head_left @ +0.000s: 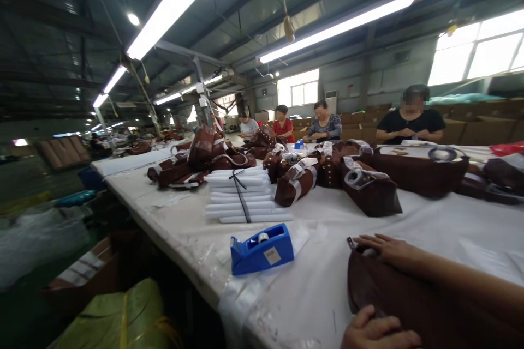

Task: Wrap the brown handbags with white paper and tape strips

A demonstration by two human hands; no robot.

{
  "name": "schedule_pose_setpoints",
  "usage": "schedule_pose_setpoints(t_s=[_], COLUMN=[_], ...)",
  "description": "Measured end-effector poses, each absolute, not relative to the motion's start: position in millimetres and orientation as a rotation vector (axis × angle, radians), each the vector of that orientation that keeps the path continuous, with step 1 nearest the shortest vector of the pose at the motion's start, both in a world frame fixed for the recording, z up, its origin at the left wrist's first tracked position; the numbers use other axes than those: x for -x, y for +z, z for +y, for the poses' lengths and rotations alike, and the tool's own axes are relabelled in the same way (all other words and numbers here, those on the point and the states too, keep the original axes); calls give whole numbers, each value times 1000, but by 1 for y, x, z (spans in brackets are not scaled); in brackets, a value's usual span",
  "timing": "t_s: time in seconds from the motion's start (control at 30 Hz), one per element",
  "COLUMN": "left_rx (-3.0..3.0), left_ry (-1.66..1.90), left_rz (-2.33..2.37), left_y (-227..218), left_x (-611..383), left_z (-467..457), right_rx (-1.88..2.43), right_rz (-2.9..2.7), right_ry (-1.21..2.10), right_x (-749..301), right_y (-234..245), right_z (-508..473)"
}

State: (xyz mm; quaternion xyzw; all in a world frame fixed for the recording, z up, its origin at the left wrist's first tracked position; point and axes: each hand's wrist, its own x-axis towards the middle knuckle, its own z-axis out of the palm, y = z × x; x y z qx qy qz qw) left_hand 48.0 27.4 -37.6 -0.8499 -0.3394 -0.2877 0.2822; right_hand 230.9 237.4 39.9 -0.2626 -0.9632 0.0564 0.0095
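Observation:
A dark brown leather bag [409,294] lies on the white-covered table at lower right, running out of the frame. My right hand [393,252] rests on its far edge with fingers stretched out toward the left, near a small metal-ended tab or zip end [351,244]. At the bottom edge of the view, my left hand [379,332] holds the bag's near side with bent fingers; its palm is cut off. A blue tape dispenser [262,249] stands to the left of the bag, apart from both hands.
A tied stack of white paper rolls [241,196] lies behind the dispenser. Several brown bags [368,191] with wrapped handles spread across the table [172,223]. Several people sit at the far side. Left of the table edge are an open carton [90,272] and a green wrapped bundle [118,316].

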Motion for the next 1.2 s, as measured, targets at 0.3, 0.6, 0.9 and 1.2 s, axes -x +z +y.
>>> schedule_pose_setpoints(t_s=[0.3,0.6,0.9,1.2], left_rx=[2381,2448,2431,2447], left_ry=[-1142,-1199,-1169,-1145], left_rz=[-931,-932,-883,-856], left_y=[-22,-4,1,0], left_x=[-37,-35,-34,-32], left_z=[8,1,2,3], right_rx=[711,920,1100,915], right_rz=[-3034,-2861,-2373,-2126], right_ry=[-107,-261,197,293], right_x=[-221,-235,-256,-246], right_y=[108,148,150,91], right_z=[198,150,94,43])
